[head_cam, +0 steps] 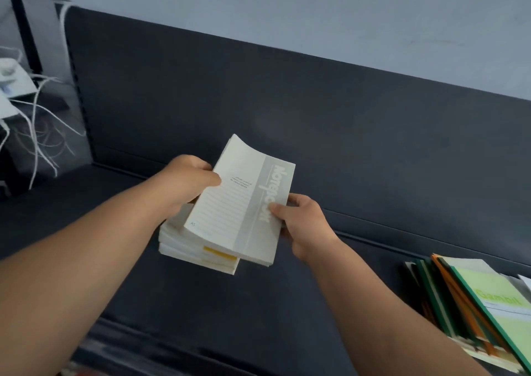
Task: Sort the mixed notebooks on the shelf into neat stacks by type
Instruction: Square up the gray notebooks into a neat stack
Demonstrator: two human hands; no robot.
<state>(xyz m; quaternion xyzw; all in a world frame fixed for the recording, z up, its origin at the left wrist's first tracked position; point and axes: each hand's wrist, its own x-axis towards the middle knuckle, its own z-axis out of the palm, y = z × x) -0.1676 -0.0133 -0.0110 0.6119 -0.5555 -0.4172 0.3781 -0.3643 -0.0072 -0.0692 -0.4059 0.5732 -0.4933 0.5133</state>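
A cream notebook with a grey spine band and lined cover is held tilted above a low stack of similar cream notebooks on the dark shelf. My left hand grips the held notebook's left edge, thumb on the cover. Its right edge is pinched by my right hand, thumb on the grey band. One notebook in the stack shows a yellow band. A second, slanted pile of green and orange notebooks lies at the shelf's right end.
The shelf's dark back panel rises behind the stacks, with a pale wall above. At the far left sit white boxes and tangled white cords. The shelf's front edge runs along the bottom.
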